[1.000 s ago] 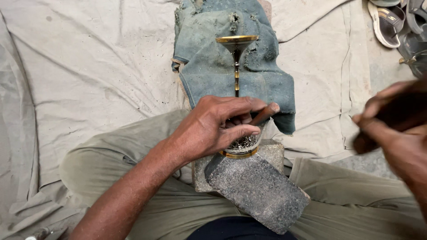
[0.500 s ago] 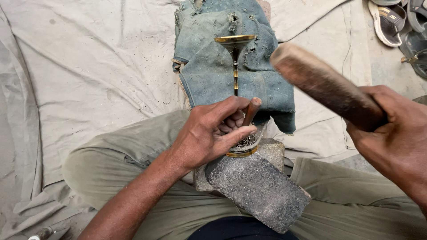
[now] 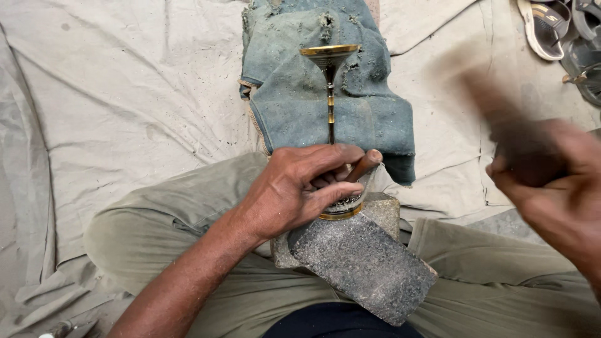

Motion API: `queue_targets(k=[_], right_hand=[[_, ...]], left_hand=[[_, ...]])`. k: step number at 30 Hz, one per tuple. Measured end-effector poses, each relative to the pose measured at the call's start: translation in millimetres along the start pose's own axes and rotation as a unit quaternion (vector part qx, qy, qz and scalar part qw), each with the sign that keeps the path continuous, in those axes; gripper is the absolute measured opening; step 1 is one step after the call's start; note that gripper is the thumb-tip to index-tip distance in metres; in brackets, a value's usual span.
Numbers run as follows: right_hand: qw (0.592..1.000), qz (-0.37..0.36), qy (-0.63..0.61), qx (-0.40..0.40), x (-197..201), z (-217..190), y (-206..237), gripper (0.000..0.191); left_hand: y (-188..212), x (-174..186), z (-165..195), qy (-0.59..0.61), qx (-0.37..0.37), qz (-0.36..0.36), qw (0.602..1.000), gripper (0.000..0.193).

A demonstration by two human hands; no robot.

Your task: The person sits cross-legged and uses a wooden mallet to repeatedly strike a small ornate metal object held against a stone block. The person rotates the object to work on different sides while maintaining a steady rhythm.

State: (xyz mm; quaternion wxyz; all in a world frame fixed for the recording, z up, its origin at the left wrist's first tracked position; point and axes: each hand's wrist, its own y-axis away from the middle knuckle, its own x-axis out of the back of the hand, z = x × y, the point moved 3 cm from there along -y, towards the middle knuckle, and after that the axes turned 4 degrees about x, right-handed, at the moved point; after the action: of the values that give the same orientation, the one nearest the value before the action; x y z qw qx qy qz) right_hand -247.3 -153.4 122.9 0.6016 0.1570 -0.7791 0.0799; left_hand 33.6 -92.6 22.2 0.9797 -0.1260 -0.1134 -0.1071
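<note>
Left hand (image 3: 294, 191) gripped a small chisel (image 3: 362, 166) against the brass goblet (image 3: 332, 125) lying on the stone block (image 3: 363, 269); the goblet's contents could not be seen. Right hand (image 3: 551, 181), blurred, was closed around a dark mallet (image 3: 501, 112)

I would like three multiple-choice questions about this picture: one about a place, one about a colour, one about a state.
1. Where does the wide end of the brass goblet-shaped piece rest?
A. on the blue cloth
B. on a sandal
C. on the left knee

2. What colour are the trousers?
A. black
B. olive green
C. white

3. How does the right hand appear?
A. sharp, lying flat
B. blurred, gripping a dark tool
C. hidden from view

Answers: 1 A, its gold rim lies on the dusty blue cloth. 2 B, both legs show olive fabric. 3 B, the hand and its dark tool are smeared, while the left hand is sharp at the stone block.
</note>
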Motion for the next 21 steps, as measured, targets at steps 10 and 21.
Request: queue_targets(k=[10,21], right_hand=[[0.986,0.051,-0.145,-0.063,-1.9,7.0,11.2,0.028],[0.998,0.023,-0.055,0.004,9.6,-23.7,1.9,0.033]], left_hand=[[8.3,1.8,4.9,0.031,0.066,0.023,0.997,0.039],[12.7,-4.2,3.1,-0.003,0.022,0.066,0.998,0.038]])
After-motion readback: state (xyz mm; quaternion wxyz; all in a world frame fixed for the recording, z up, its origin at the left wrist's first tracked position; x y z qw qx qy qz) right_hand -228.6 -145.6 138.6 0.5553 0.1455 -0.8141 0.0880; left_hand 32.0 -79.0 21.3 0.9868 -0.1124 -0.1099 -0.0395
